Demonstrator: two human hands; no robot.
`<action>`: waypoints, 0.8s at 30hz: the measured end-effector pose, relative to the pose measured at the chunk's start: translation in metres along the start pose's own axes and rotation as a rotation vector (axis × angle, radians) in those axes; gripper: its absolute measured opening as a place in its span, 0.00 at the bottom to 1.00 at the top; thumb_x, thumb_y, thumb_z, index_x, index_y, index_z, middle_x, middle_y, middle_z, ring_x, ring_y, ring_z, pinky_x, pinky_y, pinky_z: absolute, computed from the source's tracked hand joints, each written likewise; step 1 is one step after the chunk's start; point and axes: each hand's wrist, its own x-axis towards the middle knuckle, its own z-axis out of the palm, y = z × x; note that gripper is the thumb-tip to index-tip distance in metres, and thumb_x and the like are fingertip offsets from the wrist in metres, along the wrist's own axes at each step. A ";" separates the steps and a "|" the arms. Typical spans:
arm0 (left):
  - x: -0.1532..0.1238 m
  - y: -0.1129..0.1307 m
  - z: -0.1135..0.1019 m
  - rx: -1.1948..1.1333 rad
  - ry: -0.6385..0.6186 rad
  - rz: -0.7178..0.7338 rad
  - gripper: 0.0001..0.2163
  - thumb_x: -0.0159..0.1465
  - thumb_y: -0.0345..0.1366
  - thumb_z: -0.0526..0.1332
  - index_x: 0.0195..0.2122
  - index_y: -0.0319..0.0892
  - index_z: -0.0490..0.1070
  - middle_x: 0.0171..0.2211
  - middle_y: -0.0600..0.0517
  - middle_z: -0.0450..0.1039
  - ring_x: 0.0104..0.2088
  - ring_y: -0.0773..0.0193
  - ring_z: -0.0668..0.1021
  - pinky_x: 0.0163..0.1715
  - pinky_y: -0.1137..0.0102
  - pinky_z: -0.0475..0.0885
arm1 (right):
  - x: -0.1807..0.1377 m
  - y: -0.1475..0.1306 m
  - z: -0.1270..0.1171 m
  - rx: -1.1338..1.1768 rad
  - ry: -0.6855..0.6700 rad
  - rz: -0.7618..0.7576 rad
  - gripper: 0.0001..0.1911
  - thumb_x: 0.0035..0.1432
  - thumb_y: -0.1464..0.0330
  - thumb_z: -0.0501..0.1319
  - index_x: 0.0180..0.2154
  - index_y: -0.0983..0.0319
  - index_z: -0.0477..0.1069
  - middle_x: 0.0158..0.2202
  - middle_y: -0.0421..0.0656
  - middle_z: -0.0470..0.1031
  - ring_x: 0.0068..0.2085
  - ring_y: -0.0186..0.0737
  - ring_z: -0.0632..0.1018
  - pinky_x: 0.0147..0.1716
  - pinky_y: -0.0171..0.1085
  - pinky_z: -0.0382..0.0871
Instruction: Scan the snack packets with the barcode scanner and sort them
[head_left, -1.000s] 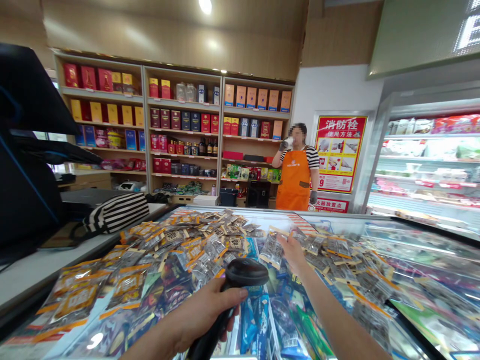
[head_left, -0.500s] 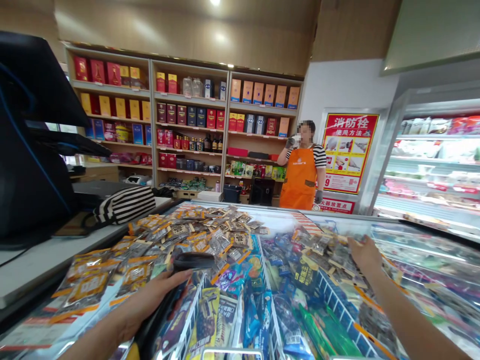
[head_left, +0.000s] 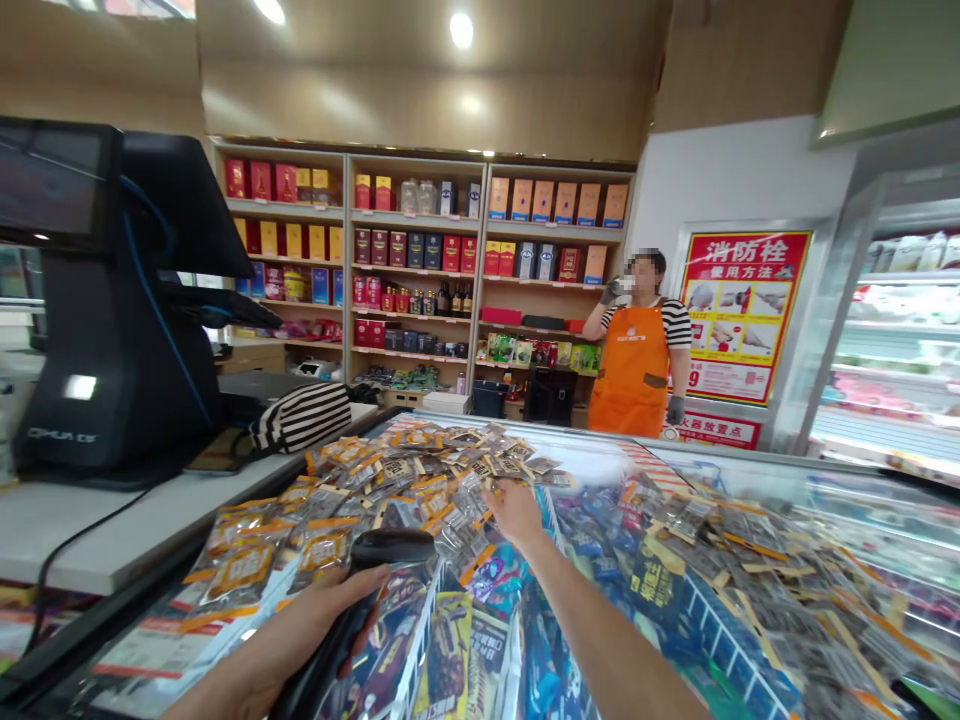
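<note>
left hand [head_left: 300,630] grips black scanner [head_left: 375,570]; right hand [head_left: 514,510], fingers closing, touches snack packets [head_left: 450,475] heaped on freezer lid [head_left: 607,455].

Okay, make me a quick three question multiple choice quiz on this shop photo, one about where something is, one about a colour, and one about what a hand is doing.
1. Where does the striped bag lie?
A. on the white counter
B. on a wall shelf
C. inside the freezer

2. What colour is the apron of the person by the shelves?
A. green
B. orange
C. blue

3. What is the left hand doing?
A. resting open
B. gripping the black scanner
C. holding a cup

Answers: 1 A, it sits beside the register; 2 B, it is plainly orange; 3 B, the fingers wrap the scanner's handle, while the right hand reaches the snack packets.
</note>
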 end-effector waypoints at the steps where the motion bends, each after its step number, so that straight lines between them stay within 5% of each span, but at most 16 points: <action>1: -0.001 0.000 -0.001 0.003 0.002 0.001 0.18 0.46 0.51 0.57 0.18 0.40 0.61 0.11 0.57 0.60 0.13 0.72 0.61 0.13 0.77 0.58 | 0.006 -0.009 0.007 0.004 0.011 0.022 0.14 0.47 0.60 0.52 0.30 0.64 0.68 0.33 0.50 0.73 0.38 0.46 0.71 0.37 0.40 0.60; 5: -0.002 -0.002 -0.002 -0.001 -0.041 -0.012 0.17 0.47 0.51 0.56 0.19 0.40 0.61 0.12 0.57 0.61 0.13 0.72 0.62 0.14 0.76 0.59 | 0.024 -0.027 0.023 0.100 -0.008 0.089 0.13 0.40 0.68 0.57 0.32 0.66 0.68 0.35 0.53 0.72 0.42 0.51 0.69 0.38 0.43 0.59; 11: -0.003 -0.001 0.011 -0.011 -0.109 -0.044 0.17 0.48 0.51 0.56 0.21 0.40 0.61 0.12 0.57 0.62 0.14 0.72 0.63 0.14 0.76 0.59 | 0.012 0.001 -0.007 0.449 -0.209 0.211 0.09 0.37 0.71 0.54 0.26 0.62 0.67 0.19 0.40 0.71 0.23 0.39 0.73 0.20 0.34 0.64; 18: -0.004 0.009 0.048 -0.018 -0.283 -0.053 0.15 0.48 0.48 0.57 0.24 0.40 0.61 0.15 0.58 0.62 0.14 0.73 0.64 0.12 0.77 0.59 | -0.036 0.071 -0.067 0.921 0.031 0.326 0.15 0.42 0.65 0.51 0.37 0.58 0.60 0.25 0.37 0.71 0.24 0.34 0.73 0.20 0.32 0.65; 24: 0.004 0.006 0.075 0.024 -0.456 -0.059 0.13 0.50 0.45 0.56 0.25 0.40 0.61 0.17 0.57 0.63 0.15 0.73 0.65 0.13 0.77 0.61 | -0.048 0.075 -0.076 1.038 0.160 0.309 0.12 0.40 0.63 0.57 0.30 0.60 0.60 0.20 0.35 0.70 0.23 0.36 0.73 0.19 0.33 0.65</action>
